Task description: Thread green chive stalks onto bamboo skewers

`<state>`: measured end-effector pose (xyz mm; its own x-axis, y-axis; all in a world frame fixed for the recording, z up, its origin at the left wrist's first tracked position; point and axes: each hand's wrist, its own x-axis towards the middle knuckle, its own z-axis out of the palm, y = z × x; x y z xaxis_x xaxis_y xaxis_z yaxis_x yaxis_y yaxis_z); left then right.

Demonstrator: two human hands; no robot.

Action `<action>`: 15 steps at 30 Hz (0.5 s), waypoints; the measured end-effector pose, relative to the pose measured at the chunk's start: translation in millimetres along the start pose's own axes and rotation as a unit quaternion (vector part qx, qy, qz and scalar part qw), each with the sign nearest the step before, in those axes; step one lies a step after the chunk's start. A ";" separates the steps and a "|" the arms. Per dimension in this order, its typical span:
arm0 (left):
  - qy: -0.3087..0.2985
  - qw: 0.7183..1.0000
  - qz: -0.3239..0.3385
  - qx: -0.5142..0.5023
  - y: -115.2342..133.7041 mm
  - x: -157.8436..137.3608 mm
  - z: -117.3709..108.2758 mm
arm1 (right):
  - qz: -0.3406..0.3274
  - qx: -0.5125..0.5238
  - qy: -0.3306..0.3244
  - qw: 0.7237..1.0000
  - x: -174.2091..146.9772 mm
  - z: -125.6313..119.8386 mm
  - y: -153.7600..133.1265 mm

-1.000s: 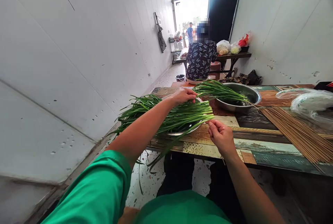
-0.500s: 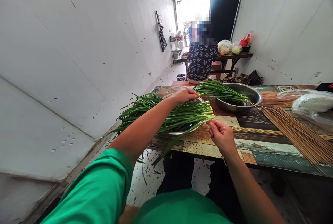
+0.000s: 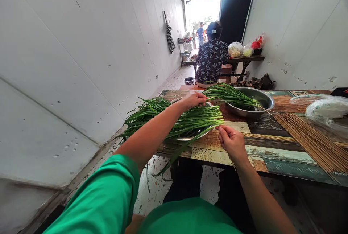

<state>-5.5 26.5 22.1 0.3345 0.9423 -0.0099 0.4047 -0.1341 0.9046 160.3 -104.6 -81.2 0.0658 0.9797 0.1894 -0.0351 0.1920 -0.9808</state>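
A large heap of green garlic chives (image 3: 187, 123) lies across a metal bowl (image 3: 187, 139), pale cut ends to the right and leaves trailing over the table's front edge. My left hand (image 3: 194, 99) reaches over the heap, its fingers pinched on chive stalks near the far pale ends; the fingertips are partly hidden. At the near pale ends, my right hand (image 3: 231, 141) is closed, thumb and forefinger pinching a chive stalk. A thin stick, like a skewer, shows beneath that wrist. Behind, more chives (image 3: 231, 94) rest over a second metal bowl (image 3: 268, 101), with skewer ends sticking out.
Many thin wooden skewers (image 3: 310, 139) lie spread on the patchwork-patterned table (image 3: 285, 163) to the right. Clear plastic bags (image 3: 326, 107) sit beyond them. A person in a leaf-patterned shirt (image 3: 212, 61) sits ahead, back turned. A bin (image 3: 189, 81) stands on the floor.
Both hands keep nearly the same place and grip. The leaf ends hanging below the table edge have shifted slightly.
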 end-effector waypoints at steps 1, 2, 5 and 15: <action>-0.001 1.000 0.000 -0.002 -0.1 0.4 0.0 | 0.009 0.007 -0.003 1.000 0.0 -0.1 -0.1; -0.002 1.000 0.000 -0.003 -0.2 0.7 -0.1 | 0.021 0.017 -0.005 1.000 0.0 -0.1 -0.2; -0.003 1.000 0.001 -0.005 -1.2 1.2 -0.9 | 0.036 0.032 -0.006 0.999 0.4 0.0 0.0; 0.023 1.000 -0.007 -0.006 -7.7 7.4 1.1 | 0.030 0.021 -0.005 0.999 -0.7 -0.8 2.0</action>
<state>-5.2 34.2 14.6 0.2900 0.9570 -0.0037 0.3996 -0.1175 0.9091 161.0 -104.9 -83.3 0.0523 0.9899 0.1317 -0.0805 0.1356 -0.9875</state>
